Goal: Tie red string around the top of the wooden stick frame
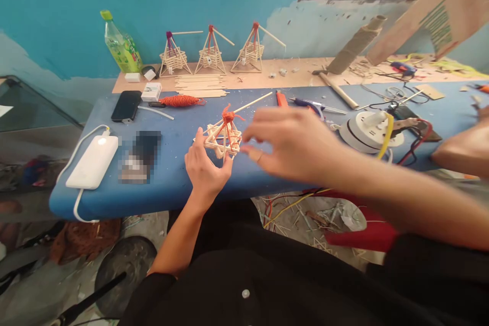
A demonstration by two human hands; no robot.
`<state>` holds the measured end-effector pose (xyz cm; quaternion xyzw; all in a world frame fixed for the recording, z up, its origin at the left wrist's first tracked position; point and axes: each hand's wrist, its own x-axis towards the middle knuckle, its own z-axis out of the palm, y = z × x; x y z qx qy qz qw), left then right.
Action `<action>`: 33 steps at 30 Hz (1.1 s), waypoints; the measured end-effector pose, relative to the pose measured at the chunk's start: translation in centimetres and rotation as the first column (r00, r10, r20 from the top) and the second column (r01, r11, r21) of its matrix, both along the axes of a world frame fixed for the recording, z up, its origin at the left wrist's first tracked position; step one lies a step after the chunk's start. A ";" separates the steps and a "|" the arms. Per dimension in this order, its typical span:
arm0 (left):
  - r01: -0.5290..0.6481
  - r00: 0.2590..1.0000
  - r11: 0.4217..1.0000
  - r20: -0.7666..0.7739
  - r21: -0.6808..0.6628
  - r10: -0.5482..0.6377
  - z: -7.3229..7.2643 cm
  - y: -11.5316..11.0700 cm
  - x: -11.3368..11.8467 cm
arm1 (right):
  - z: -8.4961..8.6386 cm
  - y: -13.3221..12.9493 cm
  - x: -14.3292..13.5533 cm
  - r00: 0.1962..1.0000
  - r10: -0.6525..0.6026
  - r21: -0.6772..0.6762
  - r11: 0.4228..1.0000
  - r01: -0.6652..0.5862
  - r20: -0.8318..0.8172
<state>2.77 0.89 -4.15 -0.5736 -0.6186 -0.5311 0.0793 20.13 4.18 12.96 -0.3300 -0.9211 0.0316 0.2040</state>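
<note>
My left hand [206, 170] grips the lower frame of a small model made of thin wooden sticks [223, 137], fingers on its left side and thumb at its front. The model's sticks meet at a top bound with orange yarn [228, 116], and one long stick juts out to the upper right. Close by its right side is my right hand [290, 140], blurred by motion. Its fingers are bent, with thumb and forefinger tips near each other in a pinch; anything between them is too blurred to make out.
Three similar stick models [210, 56] stand by the wall, behind loose sticks [200, 85] and an orange yarn bundle [181, 101]. A phone [126, 106] and white power bank [92, 162] lie left. Scissors [309, 104] and a white round power socket [369, 132] sit right, near another person's arm [462, 145].
</note>
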 end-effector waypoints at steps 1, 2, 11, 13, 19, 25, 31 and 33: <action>0.007 1.000 1.000 -0.002 0.005 -0.007 0.0 0.0 0.0 | -1.5 -0.5 -0.1 1.000 -0.024 0.015 1.000 0.024 -0.004; 0.013 1.000 1.000 -0.003 0.010 -0.013 -0.1 0.0 -0.1 | -3.2 -1.0 -0.3 0.997 -0.066 0.031 0.997 0.067 -0.028; -0.009 1.000 1.000 -0.013 0.002 0.009 -0.1 0.0 -0.1 | -11.9 -1.3 -3.2 0.859 -0.244 -0.044 0.967 0.251 -0.450; -0.005 1.000 1.000 -0.011 0.008 0.005 0.0 0.0 0.0 | -11.9 -0.8 -3.3 0.841 -0.206 -0.064 0.977 0.202 -0.500; 0.042 0.999 0.999 0.027 0.000 -0.042 -0.2 0.0 -0.1 | -10.6 -0.9 -1.7 0.857 -0.150 -0.073 0.989 0.131 -0.493; 0.010 1.000 1.000 -0.029 -0.008 -0.011 0.0 -0.1 0.0 | -7.7 -1.7 0.3 0.894 -0.132 0.030 0.987 0.160 -0.428; -0.013 1.000 1.000 -0.018 -0.018 0.012 0.1 -0.2 0.1 | -4.5 -1.6 0.9 0.928 -0.048 -0.003 0.999 0.051 -0.369; -0.011 1.000 0.999 -0.015 -0.033 0.011 0.1 -0.2 0.1 | -3.2 -1.0 1.3 0.959 -0.043 0.015 0.999 0.050 -0.281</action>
